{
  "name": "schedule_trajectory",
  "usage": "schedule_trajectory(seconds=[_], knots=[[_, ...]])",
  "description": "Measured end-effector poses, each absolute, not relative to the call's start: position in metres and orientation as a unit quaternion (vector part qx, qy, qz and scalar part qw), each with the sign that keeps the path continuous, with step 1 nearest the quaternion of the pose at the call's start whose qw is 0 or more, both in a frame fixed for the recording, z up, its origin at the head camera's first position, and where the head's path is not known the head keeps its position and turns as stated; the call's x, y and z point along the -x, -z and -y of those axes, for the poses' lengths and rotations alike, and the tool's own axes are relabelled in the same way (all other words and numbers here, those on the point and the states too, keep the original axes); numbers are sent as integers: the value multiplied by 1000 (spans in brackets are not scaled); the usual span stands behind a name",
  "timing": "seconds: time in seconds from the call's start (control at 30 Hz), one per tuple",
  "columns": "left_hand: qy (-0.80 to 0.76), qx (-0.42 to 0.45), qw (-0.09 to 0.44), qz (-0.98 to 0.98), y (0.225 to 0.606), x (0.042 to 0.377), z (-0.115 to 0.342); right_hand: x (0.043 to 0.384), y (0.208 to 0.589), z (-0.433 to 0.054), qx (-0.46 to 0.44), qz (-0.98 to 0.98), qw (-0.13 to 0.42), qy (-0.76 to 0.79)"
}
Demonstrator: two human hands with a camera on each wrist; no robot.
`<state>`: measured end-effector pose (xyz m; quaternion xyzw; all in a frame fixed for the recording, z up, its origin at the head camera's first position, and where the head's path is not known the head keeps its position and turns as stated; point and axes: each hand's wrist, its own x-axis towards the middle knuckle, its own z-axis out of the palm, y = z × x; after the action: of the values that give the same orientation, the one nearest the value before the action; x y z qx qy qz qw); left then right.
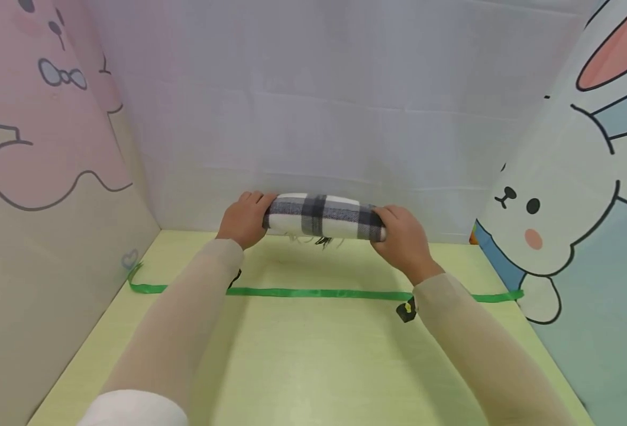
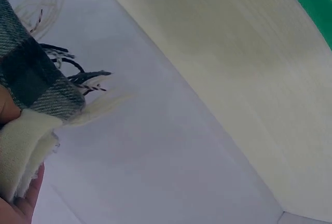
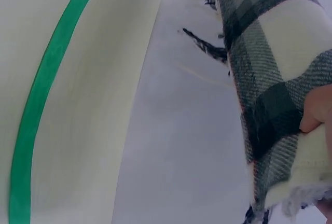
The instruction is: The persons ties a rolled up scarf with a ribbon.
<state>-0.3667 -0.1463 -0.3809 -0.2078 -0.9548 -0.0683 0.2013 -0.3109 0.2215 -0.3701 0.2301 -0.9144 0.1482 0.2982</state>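
Note:
A folded plaid scarf (image 1: 340,218), white with grey and black checks, is held up between both hands over the back of the table. My left hand (image 1: 245,219) grips its left end. At the right end my right hand (image 1: 403,236) grips it, thumb on the near face. Dark and cream fringe hangs from the lower edge. In the left wrist view the scarf (image 2: 31,73) shows loose tassels, with the left hand (image 2: 31,195) around its cream end. The right wrist view has the scarf's checked face (image 3: 270,89) with the right thumb (image 3: 315,111) pressed on it.
Green tape (image 1: 313,293) runs across the pale yellow table (image 1: 303,361). A white cloth wall (image 1: 313,106) stands behind, and printed cartoon panels (image 1: 537,225) flank both sides. A small black piece with a yellow mark (image 1: 406,310) shows by the right wrist.

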Motion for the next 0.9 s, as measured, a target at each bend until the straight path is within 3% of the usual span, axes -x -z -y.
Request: schedule_trajectory(seconds=[0.3, 0.9], knots=[[126, 219, 223, 941, 370, 378, 144, 283, 357, -220, -302, 845, 400, -186], [209, 236, 217, 924, 356, 378, 143, 234, 324, -179, -466, 695, 507, -204]])
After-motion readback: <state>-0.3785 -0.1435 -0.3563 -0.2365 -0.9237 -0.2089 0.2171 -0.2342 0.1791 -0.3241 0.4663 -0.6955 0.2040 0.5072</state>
